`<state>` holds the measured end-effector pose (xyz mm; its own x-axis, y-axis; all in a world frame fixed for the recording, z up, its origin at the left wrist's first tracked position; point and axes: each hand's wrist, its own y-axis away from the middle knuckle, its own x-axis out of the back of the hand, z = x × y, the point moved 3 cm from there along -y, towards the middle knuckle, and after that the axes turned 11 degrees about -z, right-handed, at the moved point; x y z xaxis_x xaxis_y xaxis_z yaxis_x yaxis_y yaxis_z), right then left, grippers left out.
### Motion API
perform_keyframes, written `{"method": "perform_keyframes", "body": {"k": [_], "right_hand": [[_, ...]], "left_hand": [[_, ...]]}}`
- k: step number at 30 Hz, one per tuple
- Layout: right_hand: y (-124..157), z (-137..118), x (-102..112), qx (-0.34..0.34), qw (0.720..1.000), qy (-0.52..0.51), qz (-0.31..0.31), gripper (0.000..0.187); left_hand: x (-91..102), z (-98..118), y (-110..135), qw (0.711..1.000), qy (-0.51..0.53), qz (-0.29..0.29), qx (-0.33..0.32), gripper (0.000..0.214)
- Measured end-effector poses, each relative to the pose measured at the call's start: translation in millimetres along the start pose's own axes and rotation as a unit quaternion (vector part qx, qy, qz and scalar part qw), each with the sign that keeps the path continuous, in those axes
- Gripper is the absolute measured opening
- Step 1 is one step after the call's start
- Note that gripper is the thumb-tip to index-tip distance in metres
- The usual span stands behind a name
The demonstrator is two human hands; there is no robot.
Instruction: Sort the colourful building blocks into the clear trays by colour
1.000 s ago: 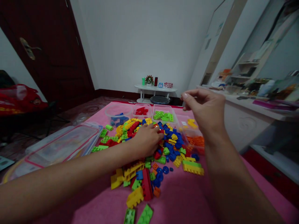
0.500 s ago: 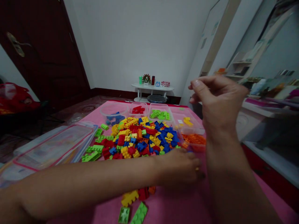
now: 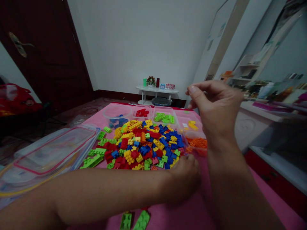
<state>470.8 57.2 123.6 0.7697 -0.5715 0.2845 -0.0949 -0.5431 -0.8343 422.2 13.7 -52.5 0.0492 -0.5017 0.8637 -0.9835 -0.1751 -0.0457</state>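
A heap of coloured toy building bricks (image 3: 148, 145) lies on a pink-covered table (image 3: 158, 220). My left hand (image 3: 185, 179) reaches across the front of the heap to its right front edge. Its fingers are curled closed, and whatever they hold, if anything, is hidden from me. Raised at the right is my right hand (image 3: 216, 108), thumb and fingers drawn together, with no brick showing between them. Below it, a clear container with orange bricks (image 3: 198, 143) is partly covered by my wrist. Green bricks (image 3: 141, 220) lie in front of my left forearm.
Behind the heap stand clear containers with blue bricks (image 3: 118, 121), red bricks (image 3: 142, 112), light green bricks (image 3: 164, 117) and yellow bricks (image 3: 192, 125). Stacked lids (image 3: 56, 150) lie at the left. A cluttered white dresser (image 3: 257, 111) is on the right.
My left hand has moved slightly left and its fingers have curled tighter at the heap's edge. My right hand has shifted a little left, still raised.
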Motion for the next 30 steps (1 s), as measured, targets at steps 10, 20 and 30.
{"method": "perform_keyframes", "body": {"k": [10, 20, 30], "right_hand": [[2.3, -1.4, -8.3, -0.007, 1.0, 0.018, -0.02, 0.01], [2.5, -4.3, -10.7, -0.007, 1.0, -0.006, -0.016, 0.007], [2.9, -6.4, -15.8, -0.005, 1.0, -0.002, -0.022, 0.008]], "left_hand": [[-1.2, -71.0, 41.9, 0.98, 0.127, -0.099, 0.115, 0.017], [8.6, -166.6, 103.6, 0.959, 0.056, -0.164, 0.225, 0.019], [49.1, -44.9, 164.0, 0.979, 0.121, 0.016, -0.166, 0.036]]}}
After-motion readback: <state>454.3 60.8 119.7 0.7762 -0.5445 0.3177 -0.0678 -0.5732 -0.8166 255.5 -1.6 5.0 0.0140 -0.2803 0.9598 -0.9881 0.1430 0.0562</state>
